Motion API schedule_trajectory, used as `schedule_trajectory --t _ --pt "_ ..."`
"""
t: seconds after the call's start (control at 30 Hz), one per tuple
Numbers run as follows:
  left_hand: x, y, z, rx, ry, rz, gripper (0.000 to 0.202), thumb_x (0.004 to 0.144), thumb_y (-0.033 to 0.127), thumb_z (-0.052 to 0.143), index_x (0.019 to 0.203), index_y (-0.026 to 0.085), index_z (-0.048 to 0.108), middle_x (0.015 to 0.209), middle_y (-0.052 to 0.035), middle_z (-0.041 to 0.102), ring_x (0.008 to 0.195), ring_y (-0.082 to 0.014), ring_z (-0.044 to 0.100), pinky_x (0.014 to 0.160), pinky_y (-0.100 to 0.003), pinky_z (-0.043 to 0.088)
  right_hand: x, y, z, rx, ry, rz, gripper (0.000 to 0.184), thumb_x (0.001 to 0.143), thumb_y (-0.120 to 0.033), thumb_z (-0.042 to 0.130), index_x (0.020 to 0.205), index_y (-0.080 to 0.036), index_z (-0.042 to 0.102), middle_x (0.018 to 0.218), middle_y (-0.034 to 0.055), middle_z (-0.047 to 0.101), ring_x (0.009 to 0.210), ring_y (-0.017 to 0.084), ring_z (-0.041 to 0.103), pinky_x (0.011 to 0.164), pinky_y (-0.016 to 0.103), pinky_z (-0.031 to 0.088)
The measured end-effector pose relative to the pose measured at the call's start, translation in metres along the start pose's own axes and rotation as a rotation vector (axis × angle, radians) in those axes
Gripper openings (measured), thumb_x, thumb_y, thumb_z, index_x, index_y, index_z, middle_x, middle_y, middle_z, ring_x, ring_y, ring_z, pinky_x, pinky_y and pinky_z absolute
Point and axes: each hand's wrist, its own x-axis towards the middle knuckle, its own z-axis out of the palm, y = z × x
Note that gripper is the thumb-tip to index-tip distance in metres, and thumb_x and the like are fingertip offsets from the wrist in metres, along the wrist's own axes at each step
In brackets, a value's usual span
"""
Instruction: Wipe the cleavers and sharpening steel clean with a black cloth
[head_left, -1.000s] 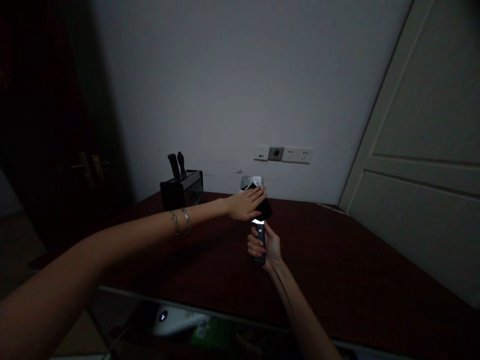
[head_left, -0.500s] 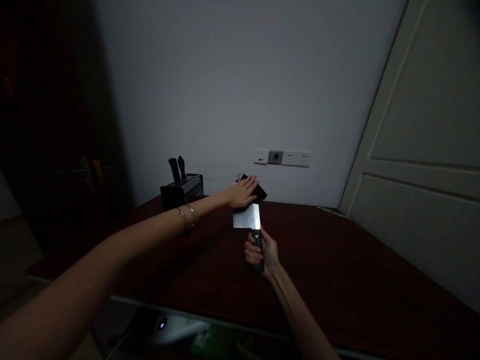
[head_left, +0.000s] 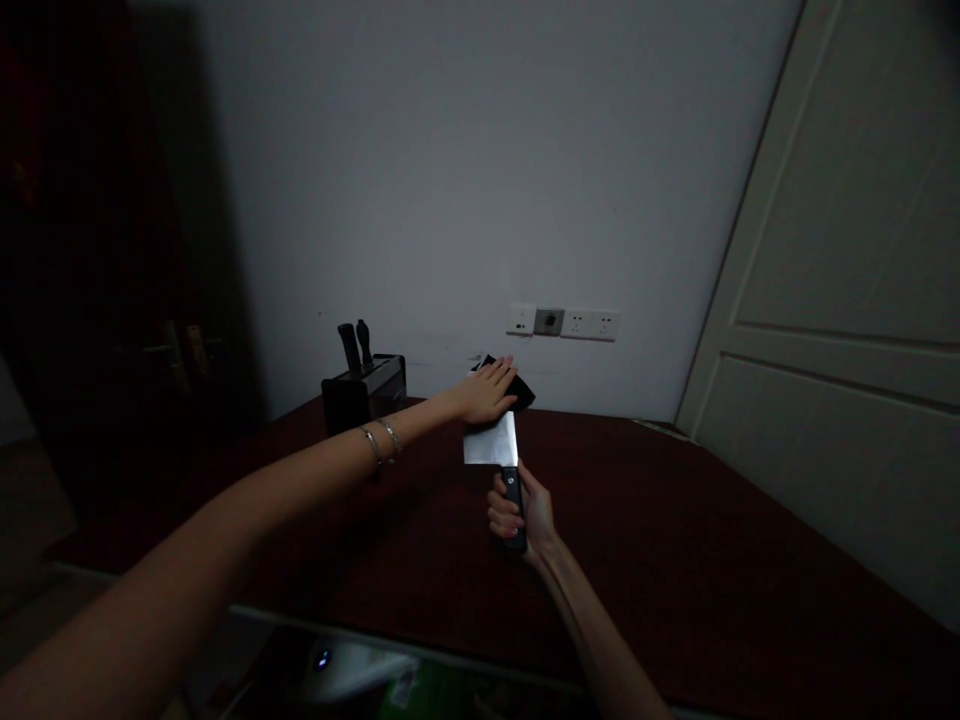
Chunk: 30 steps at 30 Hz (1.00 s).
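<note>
Left of centre, behind the left forearm, a knife block (head_left: 364, 395) stands on the table (head_left: 637, 540); mid-frame, the left hand (head_left: 486, 394) lies flat, fingers outstretched, on a black sheet (head_left: 523, 393) over the cleaver (head_left: 491, 442), its handle clasped in the right hand (head_left: 537, 514).

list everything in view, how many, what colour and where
cleaver: 1, silver blade, black handle, above the table
cloth: 1, black, under the left hand
knife block: 1, black and grey, on the table, left
upright handles: 2, black, in the block
table: 1, dark red-brown, centre
outlet row: 1, white with one grey plate, on the wall
wall: 1, grey, behind
panelled door: 1, off-white, right
bracelets: 2, silver, left forearm
left hand: 1, bare, on the cloth
right hand: 1, bare, gripping the cleaver handle
</note>
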Motion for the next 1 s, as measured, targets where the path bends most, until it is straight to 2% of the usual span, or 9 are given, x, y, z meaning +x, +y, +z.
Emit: schedule_trajectory --t 0.07,0.23,0.3,0.43,0.57,0.67,0.73,0.9,1.0 --pt "-0.002 0.007 0.000 -0.005 0.016 0.005 0.061 0.089 0.043 0.018 0.136 0.003 0.017 0.144 -0.0180 0.008 0.133 -0.0240 0.007 0.105 -0.036 0.013 -0.001 -0.001 0.001 -0.006 0.003 -0.020 0.045 0.081 -0.054 0.038 0.057 -0.017 0.042 0.039 -0.0096 0.027 0.029 0.002 0.012 0.028 0.013 0.017" --pt "-0.031 0.047 -0.003 -0.008 0.059 0.186 0.060 0.089 0.045 0.022 0.135 0.007 0.020 0.145 -0.0147 0.010 0.133 -0.0218 0.003 0.106 -0.034 0.011 -0.002 -0.004 0.000 0.021 0.002 -0.078 0.043 0.082 -0.051 0.039 0.058 -0.016 0.044 0.039 -0.0097 0.027 0.030 0.001 0.011 0.028 0.012 0.017" --pt "-0.039 0.055 -0.003 -0.004 0.068 0.214 0.059 0.089 0.045 0.021 0.135 0.008 0.021 0.145 -0.0137 0.010 0.133 -0.0212 0.003 0.106 -0.034 0.010 -0.002 -0.004 0.000 0.030 -0.003 -0.079 0.042 0.082 -0.050 0.038 0.058 -0.015 0.045 0.039 -0.0096 0.027 0.030 0.001 0.011 0.028 0.012 0.017" --pt "-0.031 0.038 -0.003 0.009 0.065 0.176 0.059 0.089 0.045 0.019 0.136 0.009 0.020 0.145 -0.0131 0.011 0.133 -0.0204 0.004 0.106 -0.034 0.011 -0.002 -0.004 0.001 0.035 -0.016 -0.071 0.042 0.083 -0.049 0.036 0.059 -0.015 0.045 0.040 -0.0092 0.027 0.030 0.001 0.011 0.028 0.012 0.017" --pt "-0.006 0.005 -0.001 0.022 0.050 0.000 0.060 0.090 0.042 0.018 0.136 0.004 0.019 0.143 -0.0170 0.014 0.133 -0.0236 0.009 0.105 -0.036 0.013 -0.003 -0.003 0.001 0.029 -0.029 -0.053 0.042 0.083 -0.049 0.037 0.059 -0.016 0.043 0.041 -0.0096 0.026 0.031 0.001 0.010 0.028 0.012 0.017" --pt "0.004 -0.003 0.001 0.021 0.018 -0.081 0.061 0.090 0.042 0.017 0.135 0.001 0.021 0.142 -0.0192 0.016 0.132 -0.0260 0.012 0.105 -0.036 0.014 -0.004 -0.004 0.001 0.033 -0.025 -0.061 0.041 0.083 -0.050 0.038 0.059 -0.016 0.042 0.041 -0.0100 0.026 0.031 0.001 0.009 0.028 0.012 0.016" --pt "0.001 0.005 0.001 0.023 0.020 -0.087 0.062 0.090 0.043 0.016 0.135 0.001 0.020 0.143 -0.0193 0.015 0.132 -0.0260 0.011 0.105 -0.037 0.014 -0.004 -0.005 0.001 0.037 -0.020 -0.076 0.041 0.083 -0.049 0.037 0.060 -0.016 0.043 0.041 -0.0100 0.026 0.031 0.001 0.009 0.028 0.011 0.016" --pt "-0.027 0.047 0.001 0.029 0.052 -0.012 0.064 0.089 0.045 0.018 0.135 0.002 0.017 0.143 -0.0191 0.013 0.133 -0.0259 0.006 0.105 -0.038 0.014 -0.005 -0.005 0.003 0.019 -0.009 -0.118 0.042 0.083 -0.050 0.037 0.058 -0.016 0.041 0.041 -0.0098 0.026 0.031 0.001 0.009 0.028 0.012 0.016" --pt "-0.030 0.054 0.001 0.014 0.056 -0.015 0.064 0.088 0.046 0.018 0.135 0.002 0.017 0.143 -0.0192 0.012 0.133 -0.0264 0.006 0.104 -0.039 0.014 -0.004 -0.003 0.003 0.012 -0.003 -0.113 0.042 0.083 -0.050 0.037 0.058 -0.017 0.040 0.040 -0.0098 0.026 0.030 0.001 0.010 0.028 0.012 0.016"
